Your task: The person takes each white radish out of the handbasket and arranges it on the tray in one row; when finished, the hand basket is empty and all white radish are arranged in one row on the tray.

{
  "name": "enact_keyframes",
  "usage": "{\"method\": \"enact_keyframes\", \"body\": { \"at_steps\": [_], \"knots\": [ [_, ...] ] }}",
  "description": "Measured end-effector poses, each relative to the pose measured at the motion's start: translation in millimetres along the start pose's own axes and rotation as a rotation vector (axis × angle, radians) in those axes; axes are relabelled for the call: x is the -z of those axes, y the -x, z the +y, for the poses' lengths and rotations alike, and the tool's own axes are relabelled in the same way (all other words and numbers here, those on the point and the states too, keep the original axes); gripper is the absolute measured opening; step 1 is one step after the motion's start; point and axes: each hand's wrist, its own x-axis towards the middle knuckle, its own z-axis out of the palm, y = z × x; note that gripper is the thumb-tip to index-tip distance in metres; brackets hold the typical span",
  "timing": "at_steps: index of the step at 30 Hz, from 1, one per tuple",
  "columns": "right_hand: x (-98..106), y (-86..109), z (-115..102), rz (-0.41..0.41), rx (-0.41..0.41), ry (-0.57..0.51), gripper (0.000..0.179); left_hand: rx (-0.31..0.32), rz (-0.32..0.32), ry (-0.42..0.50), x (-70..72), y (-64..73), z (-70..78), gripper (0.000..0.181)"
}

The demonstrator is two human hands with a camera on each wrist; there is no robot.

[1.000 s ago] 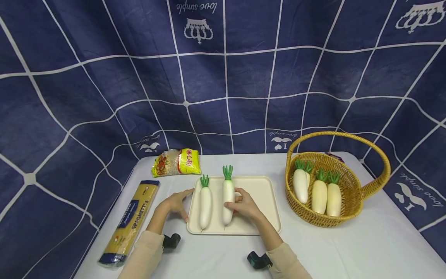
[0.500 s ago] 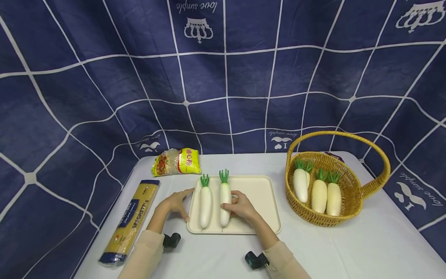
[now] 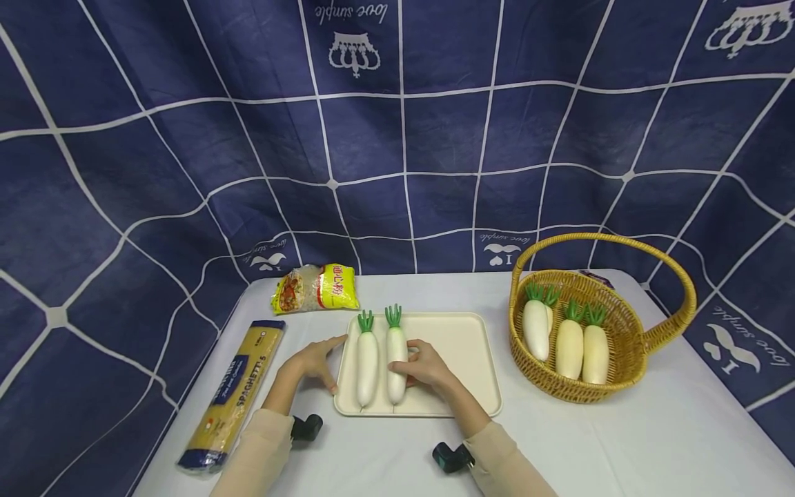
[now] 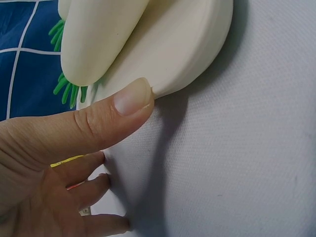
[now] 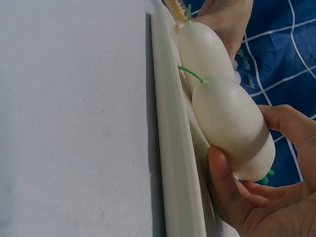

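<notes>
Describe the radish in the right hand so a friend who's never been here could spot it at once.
On the white table, find the cream tray between the spaghetti packet and the wicker basket. Within its rim, pick out the right-hand radish, white with a green top, beside the lookalike left-hand radish. Only yours is gripped, by the right hand.

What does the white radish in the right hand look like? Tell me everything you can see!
The white radish is long, smooth and plump, perhaps plastic. Bright green stubby leaves sprout from its top, pointing away from the person, and a thin green tail curves from its bottom tip. The right hand grips its lower half. It lies lengthwise over the tray, beside a second radish; I can't tell whether its whole underside touches the tray.
</notes>
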Motion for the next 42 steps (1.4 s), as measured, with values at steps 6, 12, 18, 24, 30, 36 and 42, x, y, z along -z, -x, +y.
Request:
{"method": "enact_keyframes", "body": {
  "at_steps": [6,12,18,24,30,36,42],
  "knots": [
    [-3.6,-3.1,-0.6,0.014,-0.009,-0.002,0.073,-0.016,0.005,-0.001,0.0,-0.6,0.1,0.113],
    [-5.4,-4.3,-4.7,0.041,-0.069,0.029,0.071,-0.003,0.004,0.018,-0.7,-2.1,-0.5,0.114],
    [-8.3,-4.4,-7.5,0.04,-0.099,0.117,0.069,-0.004,0.0,0.015,-1.3,-2.1,-1.4,0.114],
    [-9.5,-4.3,-8.5,0.05,-0.097,0.133,0.073,-0.008,0.005,0.014,-1.5,-2.2,-1.7,0.114],
    [-8.3,-3.5,-8.2,0.057,-0.08,0.143,0.073,-0.009,0.005,0.012,-1.0,-0.9,-0.7,0.114],
    [-8.1,-6.4,-5.3,0.051,-0.069,0.143,0.072,-0.008,0.008,0.017,-1.7,-1.8,-1.5,0.114],
    [-7.9,-7.4,-4.9,0.036,-0.053,0.17,0.075,0.0,0.003,0.01,-1.5,-2.1,-2.0,0.113]
  ]
}}
